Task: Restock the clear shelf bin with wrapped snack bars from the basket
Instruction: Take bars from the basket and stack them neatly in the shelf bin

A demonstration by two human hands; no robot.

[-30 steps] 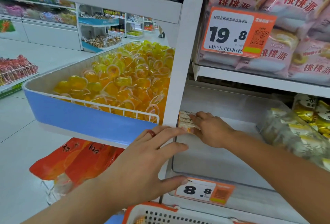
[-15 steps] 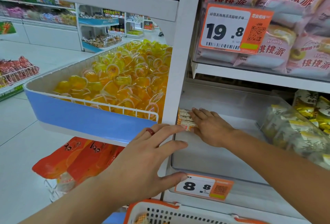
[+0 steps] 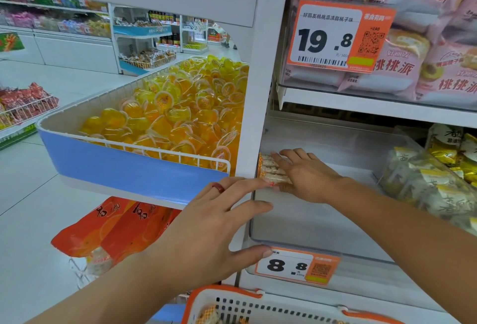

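bars (image 3: 274, 172) lie in the left back corner of the bin (image 3: 309, 223), against its wall. right hand (image 3: 307, 176) rests on them with fingers straight, pressing, not gripping. left hand (image 3: 206, 223) is spread, holds nothing, near the bin edge. i judge bars light, wrappers slippery and crinkly, inside brittle; better take them by the long sides. basket (image 3: 258, 305) is below.

right hand (image 3: 307, 176): fingers now flatter over the snack bars (image 3: 271, 171)
snack bars: more of the stack shows against the clear bin (image 3: 322, 223) left wall
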